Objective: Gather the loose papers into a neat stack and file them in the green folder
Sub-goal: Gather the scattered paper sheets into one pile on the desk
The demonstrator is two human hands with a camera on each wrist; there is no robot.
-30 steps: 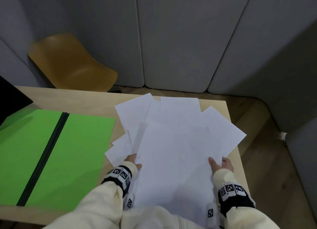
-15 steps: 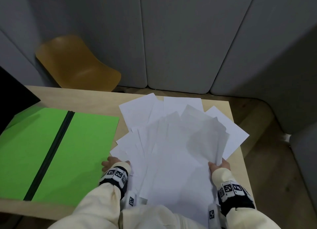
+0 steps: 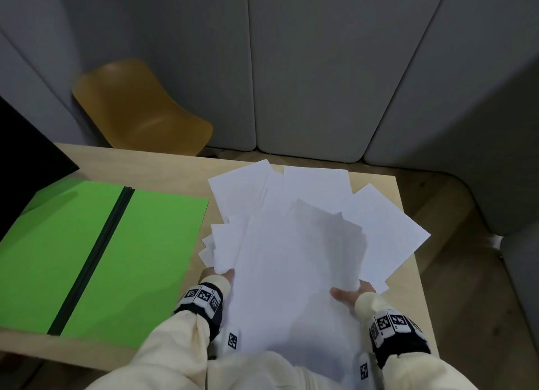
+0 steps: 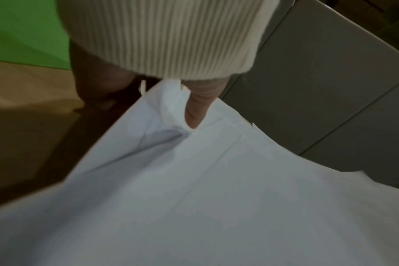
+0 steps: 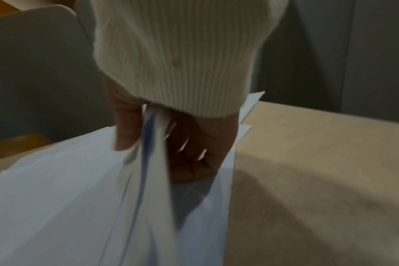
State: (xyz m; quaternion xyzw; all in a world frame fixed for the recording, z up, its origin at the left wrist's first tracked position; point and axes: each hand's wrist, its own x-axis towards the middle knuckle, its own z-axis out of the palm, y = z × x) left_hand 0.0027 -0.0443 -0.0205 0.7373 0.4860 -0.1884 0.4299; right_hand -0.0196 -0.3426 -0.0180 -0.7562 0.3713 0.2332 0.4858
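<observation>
Both hands: each grip grasps the papers [image 3: 294, 261], raised off the tabletop [image 3: 163, 167].
Left hand [image 3: 217, 274]: pinching the sheets' 8 o'clock edge.
Right hand [image 3: 351, 294]: pinching the 4 o'clock edge.
Loose sheets [image 3: 376, 229]: fanned flat, 12 to 2 o'clock.
Green folder [image 3: 96, 255]: lying open, 9 o'clock of the papers.

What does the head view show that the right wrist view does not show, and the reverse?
Only the head view shows the open green folder, the left hand, and the fanned spread of the papers. Only the right wrist view shows the right hand pinching the sheets' edges, thumb on one side and fingers on the other. Both show the papers, the table and the grey wall panels.
</observation>
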